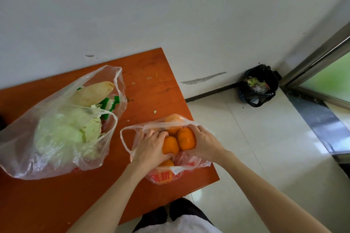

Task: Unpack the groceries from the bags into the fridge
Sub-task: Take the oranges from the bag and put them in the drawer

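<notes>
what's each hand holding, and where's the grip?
Left hand grips one orange by its left side; right hand grips another orange by its right side.

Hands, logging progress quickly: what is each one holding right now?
Left hand: grips a round orange fruit.
Right hand: grips another round orange fruit.

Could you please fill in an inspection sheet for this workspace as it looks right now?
Surface: orange table against the wall, with small green scraps.
Job's things: clear bag holding cabbage and a pale long vegetable; smaller bag of oranges at the table's corner.
Clutter: scraps only.
Hands: left hand and right hand each grip an orange in the smaller bag.
Cables: nothing seen.
Surroundings: lined bin with waste on the tiled floor; door frame at right; fridge not seen.
</notes>
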`<state>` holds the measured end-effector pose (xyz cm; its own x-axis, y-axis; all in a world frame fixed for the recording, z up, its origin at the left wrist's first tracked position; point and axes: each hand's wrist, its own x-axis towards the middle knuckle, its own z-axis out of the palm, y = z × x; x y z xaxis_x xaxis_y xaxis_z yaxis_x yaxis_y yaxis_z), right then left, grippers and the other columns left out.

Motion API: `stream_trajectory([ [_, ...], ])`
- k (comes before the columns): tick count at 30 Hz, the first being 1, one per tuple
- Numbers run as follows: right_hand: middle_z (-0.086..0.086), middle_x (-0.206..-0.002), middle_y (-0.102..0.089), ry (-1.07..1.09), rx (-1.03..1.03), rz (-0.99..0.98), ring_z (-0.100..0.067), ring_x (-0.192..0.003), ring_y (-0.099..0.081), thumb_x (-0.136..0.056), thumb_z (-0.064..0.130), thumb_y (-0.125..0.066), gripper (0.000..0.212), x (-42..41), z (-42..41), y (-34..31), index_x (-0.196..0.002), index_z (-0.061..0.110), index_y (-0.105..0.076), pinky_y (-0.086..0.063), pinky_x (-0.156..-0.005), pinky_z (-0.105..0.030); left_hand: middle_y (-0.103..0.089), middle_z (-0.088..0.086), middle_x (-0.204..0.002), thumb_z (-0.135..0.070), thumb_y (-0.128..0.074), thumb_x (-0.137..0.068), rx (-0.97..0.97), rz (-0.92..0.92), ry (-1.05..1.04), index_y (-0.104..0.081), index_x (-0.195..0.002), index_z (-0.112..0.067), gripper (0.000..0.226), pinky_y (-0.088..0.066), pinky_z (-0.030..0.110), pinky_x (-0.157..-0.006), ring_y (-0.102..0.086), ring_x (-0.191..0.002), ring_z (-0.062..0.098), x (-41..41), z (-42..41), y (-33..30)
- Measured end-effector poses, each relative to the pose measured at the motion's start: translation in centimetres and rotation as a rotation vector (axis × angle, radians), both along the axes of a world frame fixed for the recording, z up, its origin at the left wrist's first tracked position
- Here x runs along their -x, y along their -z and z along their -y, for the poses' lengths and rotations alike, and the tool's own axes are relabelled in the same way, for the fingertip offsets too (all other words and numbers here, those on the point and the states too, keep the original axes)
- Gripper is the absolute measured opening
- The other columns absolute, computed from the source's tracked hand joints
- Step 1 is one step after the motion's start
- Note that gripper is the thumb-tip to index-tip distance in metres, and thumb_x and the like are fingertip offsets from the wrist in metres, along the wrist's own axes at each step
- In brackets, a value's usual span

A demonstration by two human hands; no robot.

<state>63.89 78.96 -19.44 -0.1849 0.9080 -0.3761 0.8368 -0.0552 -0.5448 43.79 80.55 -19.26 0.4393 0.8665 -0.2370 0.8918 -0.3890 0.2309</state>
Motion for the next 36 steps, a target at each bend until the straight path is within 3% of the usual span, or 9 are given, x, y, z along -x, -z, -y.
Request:
stream_trajectory([
  [5,0.000,-0.140,-0.034,0.190,-0.019,-0.090,-0.021,-0.122,-0.042,-0.072,0.054,-0.070,0.086,0.6,1.8,-3.9,-0.139,0.034,-0.021,-0.044,-0.093,-0.033,-0.053,-0.002,-0.128,-0.054,-0.069,-0.070,0.094,0.235,-0.072,-0.044,-0.125,-0.026,0.066,-0.037,0.041,-0.102,-0.046,-0.120,0.019,1.3,-0.1,-2.2],
  [10,0.005,-0.136,-0.034,0.519,-0.135,-0.170,-0.013,-0.114,-0.041,-0.071,0.043,-0.076,0.082,1.5,5.6,-6.4,-0.136,0.034,-0.026,-0.044,-0.081,-0.025,-0.048,-0.005,-0.128,-0.042,-0.073,-0.072,0.151,0.547,-0.078,-0.039,-0.127,-0.031,0.065,-0.046,0.037,-0.096,-0.046,-0.118,0.014,1.7,0.4,-5.3],
  [13,0.006,-0.136,-0.031,0.719,-0.195,-0.168,-0.009,-0.108,-0.038,-0.072,0.045,-0.075,0.082,2.3,9.1,-7.2,-0.137,0.030,-0.028,-0.043,-0.078,-0.022,-0.049,-0.009,-0.124,-0.045,-0.073,-0.070,0.176,0.617,0.008,-0.035,-0.123,-0.038,0.066,-0.049,0.037,-0.091,-0.048,-0.113,0.011,1.4,1.4,-6.4],
  [16,0.004,-0.138,-0.032,0.874,-0.214,-0.131,-0.008,-0.108,-0.038,-0.072,0.048,-0.074,0.083,3.1,13.7,-7.8,-0.138,0.027,-0.028,-0.042,-0.081,-0.023,-0.051,-0.009,-0.120,-0.040,-0.074,-0.072,0.321,0.687,0.041,-0.036,-0.119,-0.037,0.061,-0.048,0.031,-0.088,-0.052,-0.108,0.011,0.3,3.2,-7.3],
  [18,0.002,-0.137,-0.034,0.940,-0.223,-0.077,-0.011,-0.110,-0.041,-0.071,0.047,-0.074,0.085,3.3,17.3,-8.2,-0.139,0.025,-0.029,-0.040,-0.084,-0.022,-0.053,-0.006,-0.119,-0.041,-0.072,-0.074,0.408,0.711,0.069,-0.037,-0.117,-0.035,0.056,-0.050,0.031,-0.087,-0.055,-0.108,0.015,-1.0,5.0,-7.7],
  [21,0.000,-0.134,-0.038,1.069,-0.252,-0.021,-0.014,-0.111,-0.044,-0.069,0.045,-0.076,0.085,3.2,23.2,-8.7,-0.138,0.022,-0.032,-0.039,-0.088,-0.024,-0.053,-0.004,-0.115,-0.037,-0.073,-0.075,0.458,0.693,0.169,-0.042,-0.116,-0.030,0.052,-0.044,0.020,-0.079,-0.053,-0.105,0.013,-3.2,8.4,-8.1],
  [24,-0.001,-0.131,-0.040,1.211,-0.300,-0.015,-0.013,-0.109,-0.044,-0.069,0.041,-0.078,0.083,3.3,29.4,-9.5,-0.137,0.021,-0.034,-0.041,-0.091,-0.026,-0.055,0.001,-0.116,-0.030,-0.078,-0.070,0.533,0.684,0.266,-0.047,-0.116,-0.023,0.056,-0.047,0.025,-0.080,-0.056,-0.103,0.017,-5.3,12.7,-8.2],
  [32,-0.001,-0.130,-0.041,1.583,-0.404,0.023,-0.017,-0.111,-0.047,-0.067,0.045,-0.078,0.084,4.2,47.6,-10.5,-0.134,0.022,-0.033,-0.047,-0.092,-0.038,-0.050,-0.005,-0.111,-0.031,-0.074,-0.075,0.583,0.636,0.617,-0.043,-0.114,-0.031,0.049,-0.042,0.014,-0.066,-0.054,-0.093,0.016,-10.2,27.6,-10.3],
  [36,0.001,-0.129,-0.040,1.717,-0.433,0.064,-0.013,-0.109,-0.045,-0.069,0.043,-0.077,0.080,4.3,58.5,-11.2,-0.133,0.023,-0.034,-0.046,-0.092,-0.034,-0.053,-0.002,-0.110,-0.027,-0.074,-0.075,0.634,0.649,0.724,-0.047,-0.114,-0.030,0.048,-0.044,0.014,-0.066,-0.056,-0.091,0.017,-12.4,37.5,-11.1],
])
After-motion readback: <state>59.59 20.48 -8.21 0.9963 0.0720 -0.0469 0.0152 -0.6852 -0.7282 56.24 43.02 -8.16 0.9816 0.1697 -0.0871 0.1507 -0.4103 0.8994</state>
